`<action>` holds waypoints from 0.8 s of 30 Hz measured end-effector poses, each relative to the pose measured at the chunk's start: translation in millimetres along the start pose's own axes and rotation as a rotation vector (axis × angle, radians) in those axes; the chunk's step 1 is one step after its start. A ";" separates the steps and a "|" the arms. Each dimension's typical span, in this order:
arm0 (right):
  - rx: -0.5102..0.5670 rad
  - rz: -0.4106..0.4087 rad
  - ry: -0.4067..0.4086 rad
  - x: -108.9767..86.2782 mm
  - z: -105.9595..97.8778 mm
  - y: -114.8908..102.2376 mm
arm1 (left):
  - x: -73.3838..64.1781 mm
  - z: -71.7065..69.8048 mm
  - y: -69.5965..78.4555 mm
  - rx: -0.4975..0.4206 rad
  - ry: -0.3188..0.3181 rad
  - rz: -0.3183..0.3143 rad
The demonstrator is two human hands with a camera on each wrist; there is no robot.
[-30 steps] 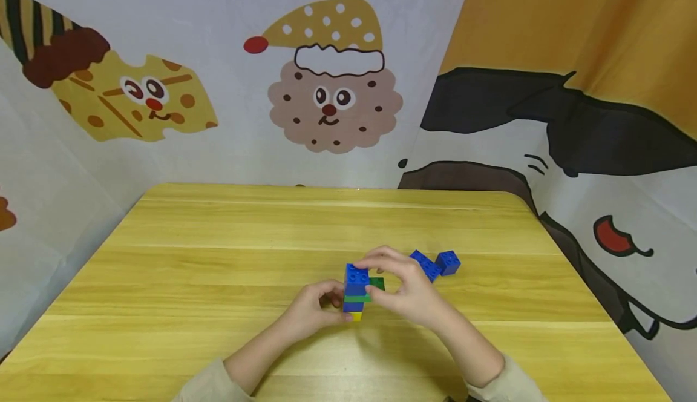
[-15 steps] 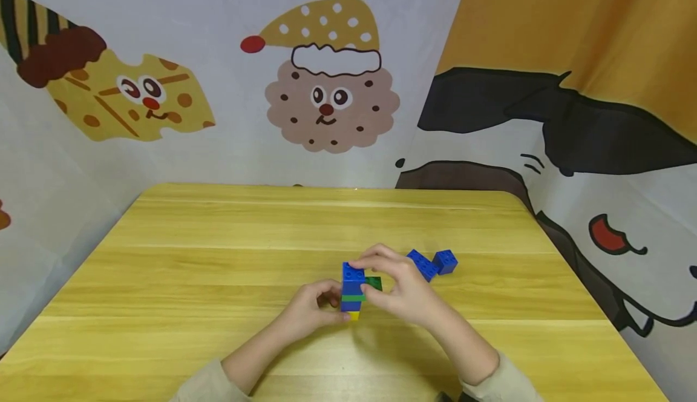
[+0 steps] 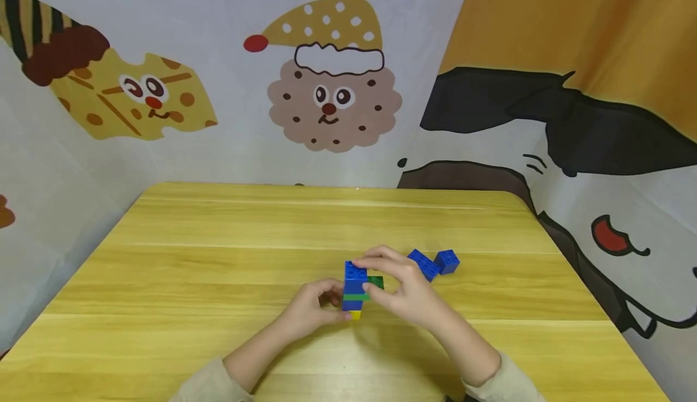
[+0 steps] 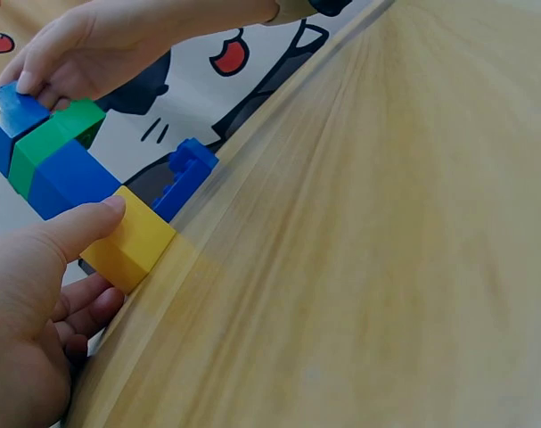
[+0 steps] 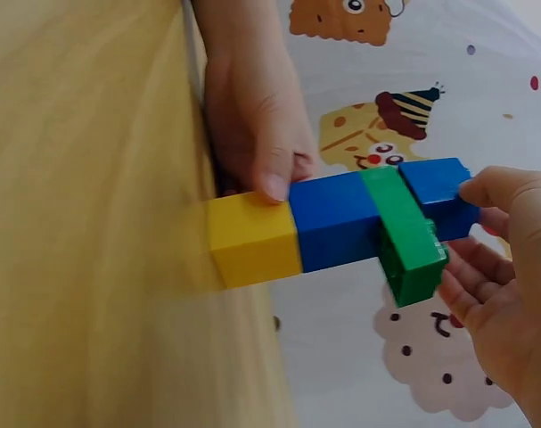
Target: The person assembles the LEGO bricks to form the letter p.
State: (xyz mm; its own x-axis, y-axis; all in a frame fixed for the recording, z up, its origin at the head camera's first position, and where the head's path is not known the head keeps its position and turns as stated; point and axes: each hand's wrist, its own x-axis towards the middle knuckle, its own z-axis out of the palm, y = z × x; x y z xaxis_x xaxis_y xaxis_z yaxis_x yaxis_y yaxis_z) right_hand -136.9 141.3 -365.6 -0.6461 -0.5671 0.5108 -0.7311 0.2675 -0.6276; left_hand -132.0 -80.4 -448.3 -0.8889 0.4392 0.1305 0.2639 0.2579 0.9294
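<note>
A small brick tower stands upright on the table. From the bottom up it has a yellow brick (image 5: 252, 241), a blue brick (image 5: 335, 221), a green brick (image 5: 413, 236) that juts out to one side, and a blue top brick (image 3: 356, 282). My left hand (image 3: 310, 310) holds the tower low down, its thumb against the yellow brick. At the top, my right hand (image 3: 405, 284) pinches the blue top brick between thumb and fingers. A thin dark seam shows between that brick and the green one in the left wrist view.
Behind my right hand lie a longer blue brick (image 3: 424, 265) and a short blue brick (image 3: 448, 261), close together. The wooden table (image 3: 218, 232) reaches back to a printed cloth (image 3: 218, 166) with cartoon figures.
</note>
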 end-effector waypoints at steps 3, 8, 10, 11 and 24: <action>0.022 -0.026 0.028 -3.1 0.9 3.1 | -0.1 0.3 1.0 0.008 0.003 0.002; 0.036 -0.025 0.038 -4.6 1.2 4.1 | -0.6 0.2 1.8 0.008 0.006 -0.006; 0.036 -0.028 0.031 -4.4 1.2 4.1 | -0.7 0.1 1.7 0.004 0.005 -0.006; 0.038 -0.027 0.026 -4.4 1.2 4.0 | -0.7 0.2 1.5 0.003 0.006 -0.005; 0.022 -0.028 0.014 -4.5 0.9 2.1 | 0.5 0.5 0.5 -0.011 -0.001 -0.017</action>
State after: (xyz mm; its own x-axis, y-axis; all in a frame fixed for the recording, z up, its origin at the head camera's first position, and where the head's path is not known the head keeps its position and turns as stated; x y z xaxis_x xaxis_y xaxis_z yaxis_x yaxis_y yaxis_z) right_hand -135.3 143.7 -369.7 -0.6288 -0.5630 0.5363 -0.7439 0.2348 -0.6257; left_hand -132.1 -79.6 -448.0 -0.8929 0.4356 0.1141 0.2444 0.2562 0.9352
